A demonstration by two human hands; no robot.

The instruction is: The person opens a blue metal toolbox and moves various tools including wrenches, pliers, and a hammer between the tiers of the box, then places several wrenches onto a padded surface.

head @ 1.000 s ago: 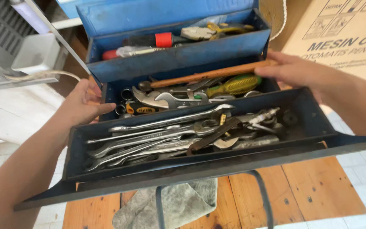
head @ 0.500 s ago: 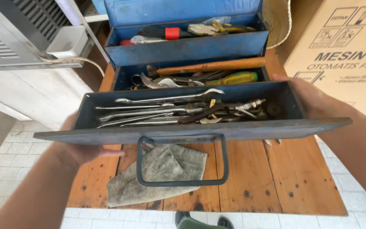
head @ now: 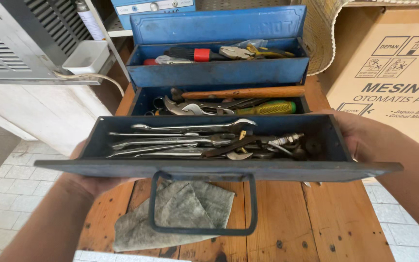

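Held level above the near edge of the wooden table (head: 292,223): a long blue metal tray (head: 209,167), rectangular, paint scuffed and dull, thin wire handle hanging from its front wall. Gripped at both short ends: left hand (head: 90,180) wrapped under the left end, fingers mostly hidden beneath the metal; right hand (head: 360,138) clasped around the right end, palm pressed to the wall. Both closed firmly on the tray.

Inside the tray, laid lengthwise: slim steel spanners (head: 180,138), bright and smooth, toward the left; dark pliers (head: 238,148) and a spark plug (head: 287,139) tangled toward the right.

Beneath the tray, on the table's near left part: a grey-green rag (head: 180,213), crumpled, soft, frayed.

Beyond, at the table's far edge: the open blue metal toolbox (head: 219,73), lid upright, upper tray swung back with a red-collared tool and more pliers. In its bottom: a hammer with round wooden handle (head: 243,92), a green-and-yellow ribbed screwdriver (head: 265,107), an adjustable wrench.

Off the table's right edge: a printed cardboard carton (head: 394,68), flat-sided, brown
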